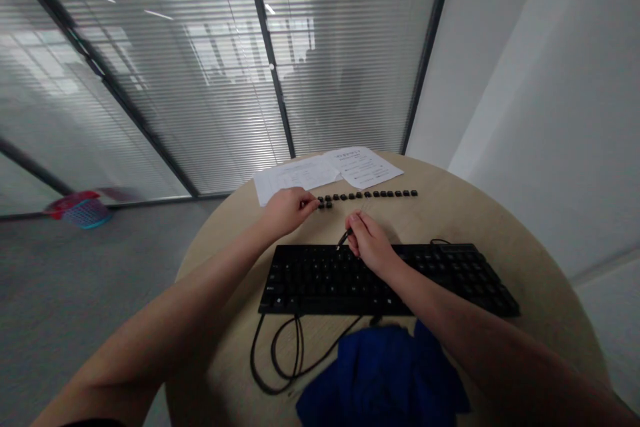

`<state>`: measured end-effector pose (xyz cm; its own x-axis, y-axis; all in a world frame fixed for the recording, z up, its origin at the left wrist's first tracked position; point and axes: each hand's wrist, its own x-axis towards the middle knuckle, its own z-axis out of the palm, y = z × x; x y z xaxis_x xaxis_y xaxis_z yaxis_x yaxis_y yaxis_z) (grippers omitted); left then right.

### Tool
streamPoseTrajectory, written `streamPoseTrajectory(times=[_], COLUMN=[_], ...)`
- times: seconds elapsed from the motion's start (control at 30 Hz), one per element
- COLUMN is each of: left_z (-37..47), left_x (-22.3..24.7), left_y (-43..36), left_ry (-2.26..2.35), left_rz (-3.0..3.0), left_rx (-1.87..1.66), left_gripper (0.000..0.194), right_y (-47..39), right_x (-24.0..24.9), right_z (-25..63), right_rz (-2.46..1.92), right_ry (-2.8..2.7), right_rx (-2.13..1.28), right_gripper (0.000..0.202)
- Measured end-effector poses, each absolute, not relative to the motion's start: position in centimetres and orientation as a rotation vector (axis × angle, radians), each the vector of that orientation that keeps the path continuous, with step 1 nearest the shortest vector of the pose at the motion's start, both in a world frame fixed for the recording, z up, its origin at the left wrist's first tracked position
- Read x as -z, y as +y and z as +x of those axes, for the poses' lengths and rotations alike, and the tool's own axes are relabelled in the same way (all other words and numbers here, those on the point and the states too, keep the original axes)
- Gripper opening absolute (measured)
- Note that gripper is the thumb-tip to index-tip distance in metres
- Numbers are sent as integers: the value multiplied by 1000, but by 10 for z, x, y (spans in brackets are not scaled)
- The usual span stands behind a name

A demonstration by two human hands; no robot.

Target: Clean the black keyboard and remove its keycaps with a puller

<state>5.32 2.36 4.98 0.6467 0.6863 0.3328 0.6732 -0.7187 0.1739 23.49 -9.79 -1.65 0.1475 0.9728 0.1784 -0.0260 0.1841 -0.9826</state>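
At the left end of a row of small black keycaps [375, 194], my left hand [289, 208] pinches finger and thumb together on a keycap [321, 205]. One more keycap [329, 205] sits beside it, just below the row. My right hand [369, 240] is closed around a slim black tool [344, 238], seemingly a keycap puller, with faint thin wires showing above the fist. The tool's lower tip points down at the far edge of a black keyboard [320, 280]. My right wrist and forearm cover part of the keys.
White printed sheets [367, 167] lie behind the keycap row on the round wooden table [540, 280]. A looped black cable [273, 363] and blue cloth [383, 373] are at the near side. On the floor at left is a basket [89, 213]; blinds-covered glass [345, 80] stands behind.
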Motion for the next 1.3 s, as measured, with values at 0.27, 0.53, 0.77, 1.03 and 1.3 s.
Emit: streamPoseTrajectory(times=[0.27, 0.53, 0.77, 1.03, 1.3], left_z=[52, 49, 43, 41, 40], left_x=[-6, 0, -2, -3, -5], left_y=[-1, 3, 4, 11, 12], left_ry=[993, 867, 519, 502, 551], left_rz=[2757, 2767, 2692, 2586, 2545], left_rx=[-298, -206, -230, -192, -157], left_gripper=[28, 33, 26, 24, 23], right_y=[-101, -103, -110, -109, -108], right_x=[19, 23, -19, -22, 4], right_z=[236, 237, 252, 258, 246], right_rz=[-1174, -1259, -1313, -1354, -1366], right_ry=[-1216, -1359, -1567, -1476, -1385], right_rx=[-969, -819, -853, -957, -1031], right_gripper=[42, 38, 29, 33, 38])
